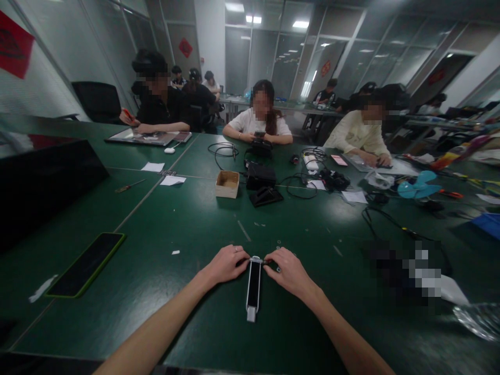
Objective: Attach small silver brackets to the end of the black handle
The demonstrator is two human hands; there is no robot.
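A slim, long device [253,286] with a black face, a pale frame and a light metal-looking tab at its near end lies on the green table in front of me. My left hand [226,264] comes in from the left, its thumb and fingers closed at the device's far end. From the other side, my right hand [289,271] pinches at that same end, around something small and dark that I cannot make out. A few tiny pieces, probably nuts or washers, lie beside the right fingers, partly hidden by them.
On the green table [187,323] are a phone with a green edge [88,265], a small cardboard box [227,185], a screwdriver [130,186], black cables and a blue fan [420,185]. A clear plastic object [480,320] sits at right. Several people sit across.
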